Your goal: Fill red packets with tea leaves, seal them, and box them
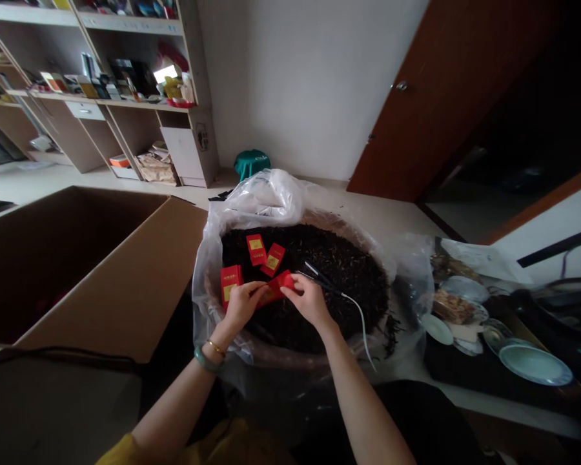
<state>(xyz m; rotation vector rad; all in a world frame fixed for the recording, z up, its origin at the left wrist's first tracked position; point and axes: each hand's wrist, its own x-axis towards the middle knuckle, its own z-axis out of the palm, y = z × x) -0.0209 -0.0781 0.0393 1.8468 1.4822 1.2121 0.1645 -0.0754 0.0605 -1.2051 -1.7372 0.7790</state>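
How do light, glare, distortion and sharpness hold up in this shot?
Head view: dim overall, nearly black in the doorway; head view: pale sheen on the plastic liner; head view: brown door slanted, suggesting wide-angle distortion; head view: left hand and right hand readable, print on their red packet too soft to read.

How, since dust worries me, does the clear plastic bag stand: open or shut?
Open: the plastic bag is spread wide, exposing the dark leaves.

At least four red rectangular packets (pixel 256 250), two bare hands (pixel 243 305) (pixel 310 301), one thin gold-coloured metal bangle (pixel 216 349), one green round bangle (pixel 206 362), one open brown cardboard box (pixel 116 284), one thin white cord (pixel 361 317) and one brown wooden door (pixel 407 123) are seen.
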